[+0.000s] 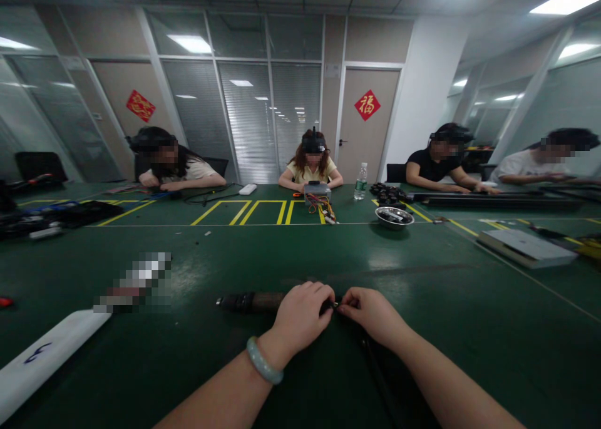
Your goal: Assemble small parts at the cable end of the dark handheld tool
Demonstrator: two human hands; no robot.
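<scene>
A dark electric screwdriver [256, 302] lies on the green table, its metal tip pointing left. My left hand [305, 310], with a pale green bangle at the wrist, is closed around its right end. My right hand [369, 310] pinches a small metal-tipped piece [335, 304] right at my left fingertips. Fingers hide most of that piece, so I cannot tell whether it is joined to the screwdriver. Below my right wrist, a thick black cord or rod [375, 366] runs toward the front edge; its upper end is hidden.
A long white strip with a handwritten mark [47, 354] lies at left. Beyond my hands are a metal bowl [394, 218] of dark parts, a water bottle [361, 181] and a white box [526, 247]. Several people sit across the green table [225, 247].
</scene>
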